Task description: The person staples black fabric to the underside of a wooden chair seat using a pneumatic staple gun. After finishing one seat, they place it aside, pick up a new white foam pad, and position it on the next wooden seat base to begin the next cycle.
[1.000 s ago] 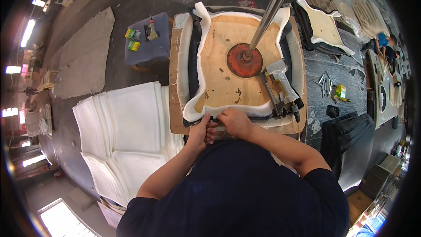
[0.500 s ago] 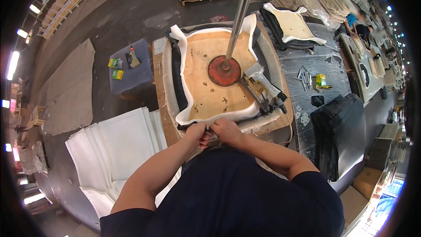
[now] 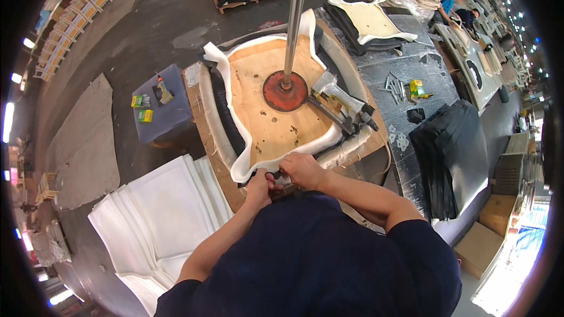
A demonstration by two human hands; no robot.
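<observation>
A wooden seat panel [image 3: 252, 100] lies inside a padded frame [image 3: 212, 120], edged by white foam [image 3: 241, 167] with black fabric [image 3: 235, 132] around it. A metal rod [image 3: 295, 20] ending in a red disc [image 3: 284, 97] presses on the panel's middle. At the near edge, my left hand [image 3: 259, 188] is closed on the black fabric by the near left corner. Beside it, my right hand [image 3: 302, 170] pinches the same edge; a strip of black shows between the hands. A staple gun [image 3: 341, 103] rests across the panel's right side.
White foam sheets [image 3: 164, 199] are stacked at left. A stool with a blue-grey top [image 3: 170, 114] bears a glue bottle-like tool and small boxes. On the right table are staple strips [image 3: 395, 88], a yellow-green box [image 3: 417, 89] and black sheets [image 3: 449, 152]. Two people work far right.
The whole view has shifted and tilted a little. My left hand has drawn slightly back toward my body, and more black fabric shows between my hands.
</observation>
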